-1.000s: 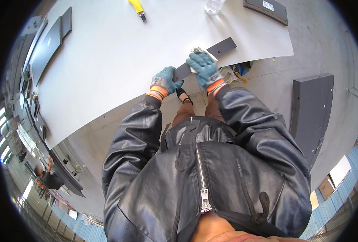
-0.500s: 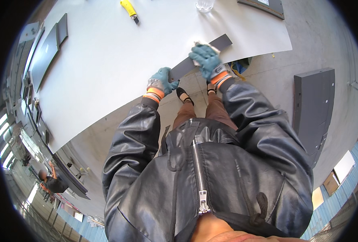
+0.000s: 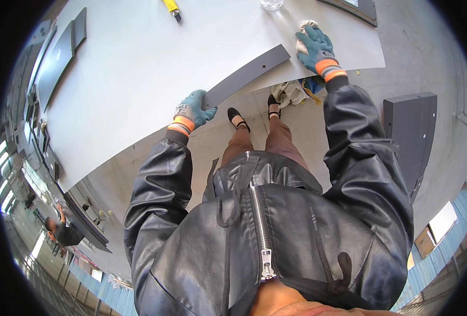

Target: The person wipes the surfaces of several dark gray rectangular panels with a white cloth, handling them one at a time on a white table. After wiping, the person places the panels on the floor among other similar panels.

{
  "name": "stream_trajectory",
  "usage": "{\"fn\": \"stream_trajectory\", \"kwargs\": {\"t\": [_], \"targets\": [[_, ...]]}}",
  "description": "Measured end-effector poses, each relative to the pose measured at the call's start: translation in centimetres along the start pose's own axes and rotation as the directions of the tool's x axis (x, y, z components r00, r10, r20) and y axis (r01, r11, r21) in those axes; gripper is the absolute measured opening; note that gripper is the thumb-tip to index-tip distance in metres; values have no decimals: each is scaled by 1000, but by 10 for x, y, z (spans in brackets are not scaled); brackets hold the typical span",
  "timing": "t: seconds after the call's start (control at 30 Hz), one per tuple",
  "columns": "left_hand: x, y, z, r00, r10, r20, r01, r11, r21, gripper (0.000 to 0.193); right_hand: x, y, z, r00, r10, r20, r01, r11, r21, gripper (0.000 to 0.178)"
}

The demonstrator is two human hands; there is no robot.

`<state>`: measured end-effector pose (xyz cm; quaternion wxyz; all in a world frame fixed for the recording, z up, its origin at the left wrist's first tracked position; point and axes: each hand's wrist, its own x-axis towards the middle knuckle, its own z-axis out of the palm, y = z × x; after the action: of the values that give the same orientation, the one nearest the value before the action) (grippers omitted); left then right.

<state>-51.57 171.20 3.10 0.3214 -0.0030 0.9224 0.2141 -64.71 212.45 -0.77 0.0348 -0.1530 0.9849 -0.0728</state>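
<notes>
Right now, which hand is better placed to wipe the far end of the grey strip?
Right. The right hand already presses the white cloth onto the white sheet beside the far end of the grey strip. The left hand has its grip on the strip's near end, steadying it.

A large white table [image 3: 112,84] stands on a grey concrete floor [image 3: 428,47]. Right of the table a dark grey panel [image 3: 409,137] lies on the floor. Bright windows [image 3: 2,163] are far left of the table.

A small pale rectangular label [image 3: 355,2] sits on the dark grey panel [image 3: 360,8] at the desk's [image 3: 138,68] far right edge.
</notes>
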Motion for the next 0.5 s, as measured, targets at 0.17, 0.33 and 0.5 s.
{"fn": "stream_trajectory", "kwargs": {"t": [0.17, 0.33, 0.5], "targets": [[2, 0, 1, 1000, -9, 13, 8, 999, 36, 63, -4, -17, -42, 1000, -20, 4, 18, 960, 279, 60], [3, 2, 2, 996, 61, -65, -57, 997, 49, 62, 30, -27, -18, 963, 140, 230, -215, 915, 341, 35], [1, -4, 4, 998, 38, -43, -37, 999, 19, 57, 46, -40, -24, 900, 200, 388, -312, 916, 253, 30]]}}
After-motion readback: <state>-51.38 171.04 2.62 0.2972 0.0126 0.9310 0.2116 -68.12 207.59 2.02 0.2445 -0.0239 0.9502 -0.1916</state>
